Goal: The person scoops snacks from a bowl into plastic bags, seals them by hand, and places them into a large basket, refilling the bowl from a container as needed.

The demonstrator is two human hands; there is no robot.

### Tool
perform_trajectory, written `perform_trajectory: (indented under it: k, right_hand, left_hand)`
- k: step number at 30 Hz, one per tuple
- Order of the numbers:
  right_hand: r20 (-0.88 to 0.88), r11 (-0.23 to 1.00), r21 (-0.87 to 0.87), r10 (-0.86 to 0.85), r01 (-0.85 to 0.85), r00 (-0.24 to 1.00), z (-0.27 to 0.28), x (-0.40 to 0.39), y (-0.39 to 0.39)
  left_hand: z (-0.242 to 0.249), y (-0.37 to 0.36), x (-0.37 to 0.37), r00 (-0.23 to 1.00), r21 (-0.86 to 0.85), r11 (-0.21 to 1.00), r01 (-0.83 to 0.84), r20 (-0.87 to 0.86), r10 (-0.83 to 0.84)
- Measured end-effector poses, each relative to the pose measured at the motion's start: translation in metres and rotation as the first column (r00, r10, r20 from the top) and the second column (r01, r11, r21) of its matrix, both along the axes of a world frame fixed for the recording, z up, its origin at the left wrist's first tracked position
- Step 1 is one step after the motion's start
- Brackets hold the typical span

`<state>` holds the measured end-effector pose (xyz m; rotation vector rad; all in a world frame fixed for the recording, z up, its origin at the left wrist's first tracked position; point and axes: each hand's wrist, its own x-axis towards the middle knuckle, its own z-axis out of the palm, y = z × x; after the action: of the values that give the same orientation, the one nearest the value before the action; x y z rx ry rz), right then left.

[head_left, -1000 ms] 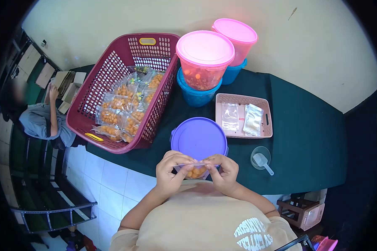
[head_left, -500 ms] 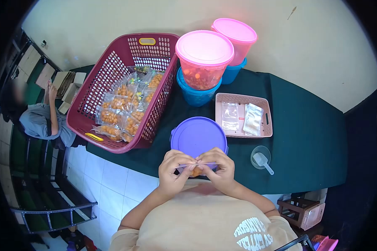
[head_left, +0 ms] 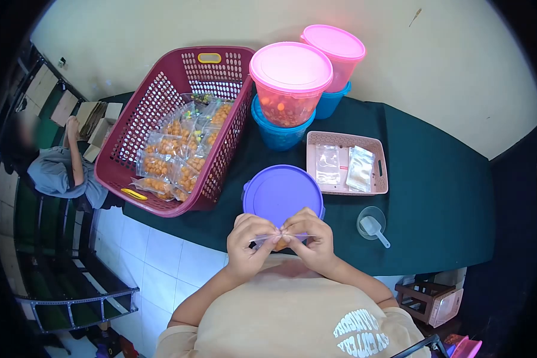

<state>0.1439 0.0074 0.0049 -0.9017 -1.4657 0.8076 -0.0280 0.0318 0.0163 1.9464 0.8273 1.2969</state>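
Observation:
My left hand (head_left: 250,243) and my right hand (head_left: 309,240) meet at the front edge of the table, both closed on the top edge of a clear plastic bag (head_left: 282,244). Fingers and thumbs pinch the edge from both sides. Orange round snacks show in the bag below my thumbs; most of it is hidden by my hands. Just beyond my fingers is a tub with a purple lid (head_left: 283,194). Many similar filled bags (head_left: 173,149) lie in a maroon laundry basket (head_left: 221,173) to the left.
Pink-lidded tubs (head_left: 291,67) stand at the back on blue ones (head_left: 280,136). To the right are a pink tray (head_left: 380,149) with flat plastic bags (head_left: 361,170) and a bowl holding a white scoop (head_left: 373,228). Another person (head_left: 65,170) sits at far left.
My hands stay almost in place, still pinching the bag's edge, which has tilted slightly. At far left the other person's raised hand has shifted a little.

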Motion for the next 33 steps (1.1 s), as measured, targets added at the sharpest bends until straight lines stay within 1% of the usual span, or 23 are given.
perform_trajectory:
  k: [2, 6, 9, 11, 15, 17, 18, 20, 24, 27, 29, 33]
  right_hand:
    - [0.005, 1.0, -0.006, 0.004, -0.004, 1.0, 0.0, 0.0, 0.001]
    - [-0.019, 0.999, -0.036, -0.007, 0.006, 1.0, 0.001, -0.002, 0.001]
    - [-0.032, 0.997, -0.063, -0.038, 0.036, 0.999, -0.002, -0.001, -0.001]
    - [-0.055, 0.994, -0.091, -0.065, 0.06, 0.996, -0.003, -0.003, -0.002]
    - [-0.048, 0.992, -0.112, -0.063, 0.057, 0.997, -0.002, -0.002, 0.001]
    - [-0.049, 0.99, -0.104, -0.104, 0.099, 0.993, -0.004, -0.003, 0.003]
    - [-0.049, 0.99, -0.104, -0.103, 0.097, 0.993, -0.006, -0.003, 0.004]
    - [-0.004, 0.985, -0.108, -0.135, 0.134, 0.991, -0.011, -0.001, 0.005]
    - [-0.015, 0.982, -0.124, -0.148, 0.145, 0.989, -0.022, 0.006, 0.005]
    - [-0.034, 0.974, -0.139, -0.184, 0.178, 0.982, -0.023, 0.013, 0.007]
    - [-0.002, 0.972, -0.104, -0.211, 0.21, 0.977, -0.025, 0.018, 0.007]
    - [-0.008, 0.965, -0.085, -0.251, 0.249, 0.968, -0.026, 0.022, 0.008]
  left_hand:
    - [0.001, 0.001, -0.001, 1.0, 0.045, 0.999, -0.001, -0.023, 0.002]
    - [-0.001, 0.0, 0.002, 1.0, 0.054, 0.999, -0.006, -0.016, 0.007]
    - [-0.001, -0.002, 0.001, 0.999, 0.008, 1.0, -0.003, -0.051, 0.004]
    - [0.002, -0.001, 0.001, 0.983, 0.126, 0.992, -0.029, -0.176, 0.051]
    - [0.005, -0.005, 0.005, 0.967, 0.179, 0.983, -0.047, -0.24, 0.09]
    - [0.007, -0.004, 0.007, 0.943, 0.239, 0.966, -0.098, -0.288, 0.167]
    - [0.006, -0.005, 0.007, 0.943, 0.239, 0.966, -0.099, -0.288, 0.168]
    - [0.006, -0.004, 0.006, 0.913, 0.296, 0.949, -0.108, -0.349, 0.213]
    - [0.008, -0.006, 0.006, 0.906, 0.343, 0.934, -0.094, -0.36, 0.224]
    - [0.007, -0.007, 0.005, 0.916, 0.361, 0.93, -0.065, -0.348, 0.199]
    - [0.009, -0.01, 0.004, 0.914, 0.36, 0.931, -0.064, -0.354, 0.199]
    - [0.011, -0.012, 0.003, 0.906, 0.379, 0.923, -0.072, -0.363, 0.219]
